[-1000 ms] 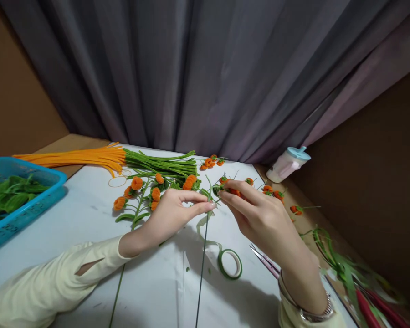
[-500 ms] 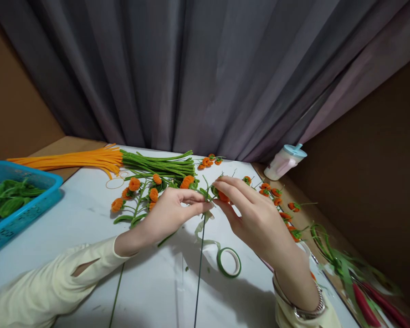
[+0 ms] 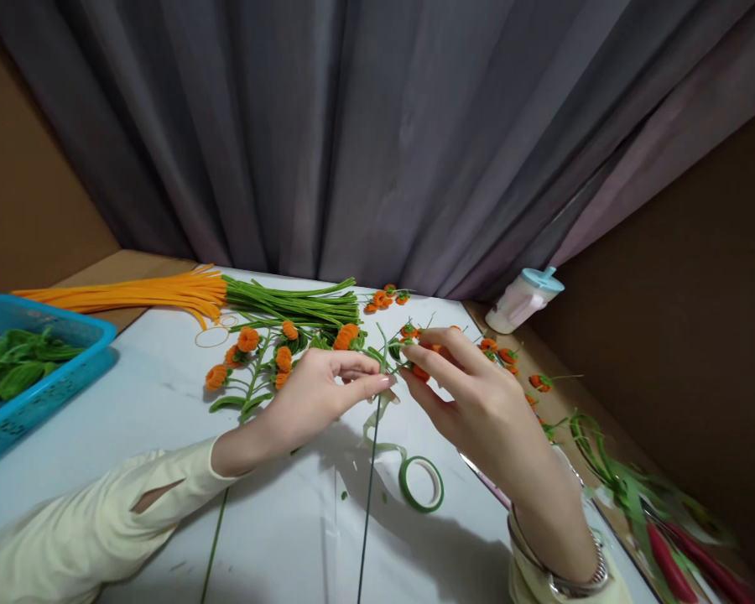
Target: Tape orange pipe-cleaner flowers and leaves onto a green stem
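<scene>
Thumb and fingers of my left hand (image 3: 324,390) pinch a green wire stem (image 3: 383,356) at the middle of the table. Just right of it, my right hand (image 3: 471,398) is curved round a small orange pumpkin-like piece (image 3: 420,372), its thumb and fingertips at the piece's green stem. A strip of green tape hangs below the fingertips and runs to a tape roll (image 3: 421,484) lying on the white tabletop (image 3: 277,520). Left of my left hand lies a green branch (image 3: 256,373) with several orange pumpkins.
Orange and green fuzzy stems (image 3: 289,300) lie at the back left. A blue basket (image 3: 104,335) of green leaves stands at the left. Several small orange pumpkins (image 3: 539,382) are scattered at the right, near a lidded cup (image 3: 522,300) and red-handled pliers (image 3: 670,562).
My right hand has shifted slightly right and down, and its fingers have spread a little, showing more of the orange pieces behind. My left hand is nearly where it was.
</scene>
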### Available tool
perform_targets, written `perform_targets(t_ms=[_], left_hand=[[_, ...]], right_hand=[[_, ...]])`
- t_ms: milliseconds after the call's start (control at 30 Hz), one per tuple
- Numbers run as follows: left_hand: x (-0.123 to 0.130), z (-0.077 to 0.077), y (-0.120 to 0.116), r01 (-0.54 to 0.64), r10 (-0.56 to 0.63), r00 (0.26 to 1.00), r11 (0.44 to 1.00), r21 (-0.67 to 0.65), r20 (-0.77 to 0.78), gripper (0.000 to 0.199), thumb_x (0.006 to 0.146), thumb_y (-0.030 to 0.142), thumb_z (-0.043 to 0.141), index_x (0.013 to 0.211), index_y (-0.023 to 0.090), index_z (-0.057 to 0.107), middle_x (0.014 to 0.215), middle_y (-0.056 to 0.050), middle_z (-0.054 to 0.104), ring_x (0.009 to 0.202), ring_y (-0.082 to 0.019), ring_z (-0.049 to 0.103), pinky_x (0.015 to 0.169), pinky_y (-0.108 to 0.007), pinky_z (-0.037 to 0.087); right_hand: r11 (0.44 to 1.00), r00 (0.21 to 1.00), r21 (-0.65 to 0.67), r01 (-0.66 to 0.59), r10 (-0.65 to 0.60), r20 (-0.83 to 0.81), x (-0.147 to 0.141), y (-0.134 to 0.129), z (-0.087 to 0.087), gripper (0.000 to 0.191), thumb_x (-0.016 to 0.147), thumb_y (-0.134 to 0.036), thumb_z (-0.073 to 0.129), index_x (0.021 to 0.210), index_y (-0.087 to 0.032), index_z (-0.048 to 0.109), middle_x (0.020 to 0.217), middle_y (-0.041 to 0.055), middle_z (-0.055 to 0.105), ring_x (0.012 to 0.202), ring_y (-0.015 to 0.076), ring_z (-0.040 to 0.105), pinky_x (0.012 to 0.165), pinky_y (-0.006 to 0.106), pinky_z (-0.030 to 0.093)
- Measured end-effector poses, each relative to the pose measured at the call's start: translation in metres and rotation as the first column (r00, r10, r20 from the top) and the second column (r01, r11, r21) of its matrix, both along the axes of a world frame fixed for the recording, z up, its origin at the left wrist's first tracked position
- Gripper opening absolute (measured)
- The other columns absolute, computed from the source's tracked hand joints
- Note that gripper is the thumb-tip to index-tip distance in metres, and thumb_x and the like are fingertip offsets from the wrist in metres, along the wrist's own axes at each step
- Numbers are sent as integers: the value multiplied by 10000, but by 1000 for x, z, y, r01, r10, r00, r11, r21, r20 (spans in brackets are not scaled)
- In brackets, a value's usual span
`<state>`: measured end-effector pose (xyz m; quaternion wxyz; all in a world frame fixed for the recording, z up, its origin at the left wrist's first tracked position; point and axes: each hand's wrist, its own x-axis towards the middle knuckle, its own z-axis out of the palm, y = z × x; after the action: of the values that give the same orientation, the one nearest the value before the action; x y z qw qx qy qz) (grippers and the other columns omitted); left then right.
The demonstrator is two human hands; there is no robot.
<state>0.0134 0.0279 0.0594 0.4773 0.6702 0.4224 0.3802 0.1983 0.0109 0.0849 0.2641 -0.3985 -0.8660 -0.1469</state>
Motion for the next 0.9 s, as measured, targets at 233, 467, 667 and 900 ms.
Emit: perform_targets(t_ms=[233,467,667,900], left_hand=[[3,3,0,-25,26,999,999,-26,24,191,788,290,622,678,146,682,693,-8,698,703,-138,616,663,-195,458],[3,0,-3,-64,64,998,998,-26,11,220,788,338,619,686,146,652,681,-15,673,692,-147,587,622,-213,430],[2,2,-5,-49,51,997,998,-41,61,205,796,308,625,662,155,651,700,-13,712,677,-130,591,614,-202,421],[4,-1,-7,-44,69,981,990,-137,181,216,775,361,673,708,158,647,758,-37,747,676,-136,620,604,-204,432]], right_hand=[[1000,998,8,20,-19,-56,-1,0,-1,184,915,-171,523,1096,-163,551,1021,83,646,724,153,634,577,259,485],[992,992,-123,5,-20,-124,-1,-4,1,131,875,-152,580,1005,-142,570,982,70,633,601,111,589,539,246,481],[923,958,-363,125,-207,-197,12,-9,7,469,801,-325,698,1195,-153,509,1020,95,648,776,194,644,599,283,521],[560,879,-774,-296,-158,-450,17,-3,3,363,700,-459,766,926,-202,645,999,64,687,959,230,644,861,348,514]])
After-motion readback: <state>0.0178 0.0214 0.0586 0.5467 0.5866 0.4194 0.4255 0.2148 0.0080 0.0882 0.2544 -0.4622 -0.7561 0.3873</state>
